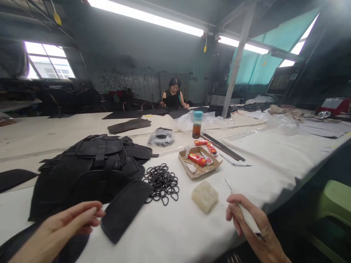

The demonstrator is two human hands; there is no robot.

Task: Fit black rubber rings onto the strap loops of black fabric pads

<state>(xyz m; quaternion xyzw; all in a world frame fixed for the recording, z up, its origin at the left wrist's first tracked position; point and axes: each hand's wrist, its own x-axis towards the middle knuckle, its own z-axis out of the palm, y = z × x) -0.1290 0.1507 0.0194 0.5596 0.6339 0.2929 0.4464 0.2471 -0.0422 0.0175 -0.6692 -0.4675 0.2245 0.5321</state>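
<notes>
My right hand [249,223], at the table's front edge, is closed around an awl [248,217] with a white wrapped handle. Its thin point aims up and away, and a dark tip sticks out at the rear. At lower left, my left hand [65,224] has thumb and fingers pressed together; anything between them is hidden. Right beside its fingertips lies a black flap piece [126,210] with a stitched edge. Behind it are a heap of black D-rings [162,181] and stacked black bag pieces [90,171]. A yellowish wax-like block [205,196] sits between my hands.
A cardboard tray [193,177] holds red-and-white packets. Beyond it stand a teal-lidded bottle [197,126] and a plastic bag of rings [161,137]. Dark strips [223,146] and a thin tool [237,163] lie rightward. Another person [174,95] sits across the table; a green stool [337,201] is at right.
</notes>
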